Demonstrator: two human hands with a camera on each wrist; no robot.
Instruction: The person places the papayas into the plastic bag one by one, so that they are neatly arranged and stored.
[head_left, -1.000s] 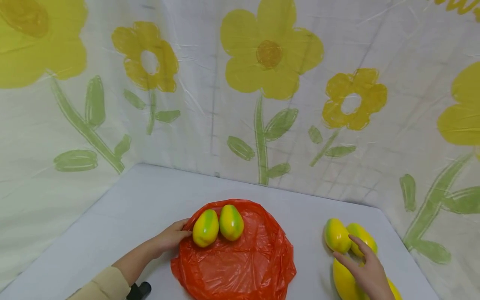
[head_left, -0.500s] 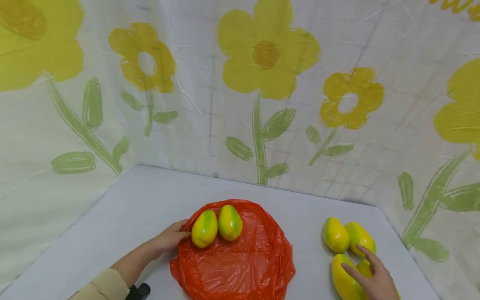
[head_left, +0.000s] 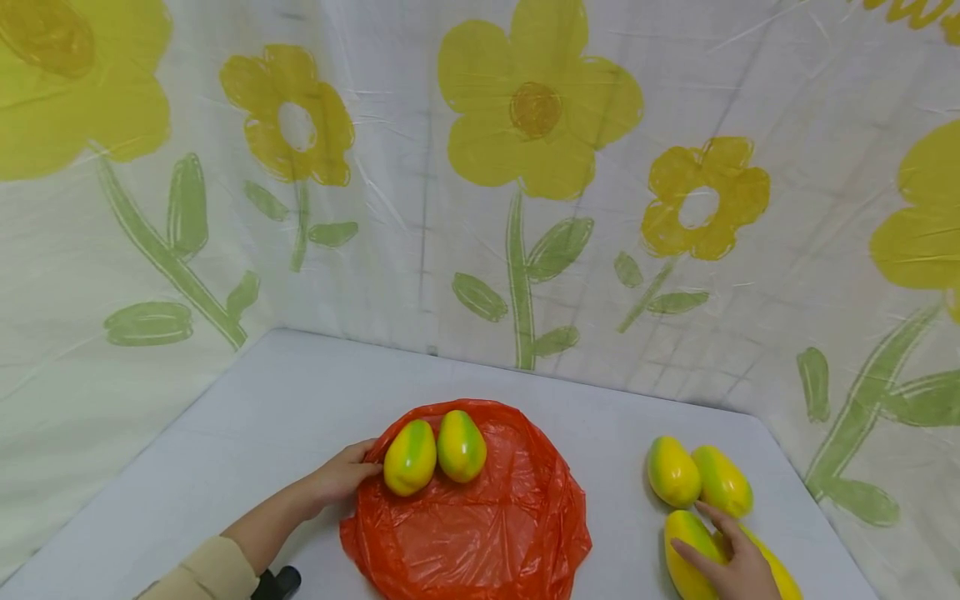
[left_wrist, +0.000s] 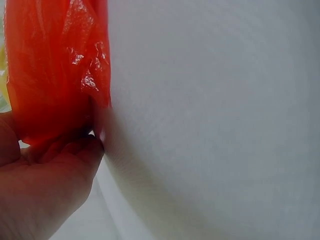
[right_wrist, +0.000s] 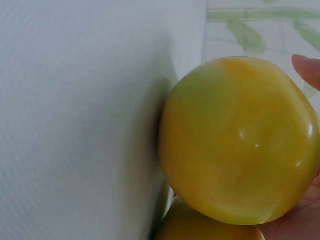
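My left hand (head_left: 341, 479) holds the left rim of a round, shallow shape covered in red plastic bag film (head_left: 480, 533). In the left wrist view, the thumb and fingers pinch the red edge (left_wrist: 50, 75). Two glossy yellow fruits with green streaks, shaped like papayas, lie on the red film: one left (head_left: 410, 457), one right (head_left: 461, 446). My right hand (head_left: 738, 562) is spread over a similar yellow fruit (head_left: 686, 542) at the right. Thumb and fingers stand on either side of it; contact is unclear. The right wrist view has a fruit (right_wrist: 240, 140) close up.
Two more yellow fruits, one (head_left: 673, 472) beside another (head_left: 722, 481), lie beyond my right hand. Another (head_left: 780, 571) is partly hidden under it. A black object (head_left: 277, 583) is near my left forearm. Behind the white table (head_left: 315, 375) hangs a flower-print curtain (head_left: 405, 250).
My right hand has moved from the far pair of fruits back toward the near ones, lowering over one. The left hand and the red bag stay put.
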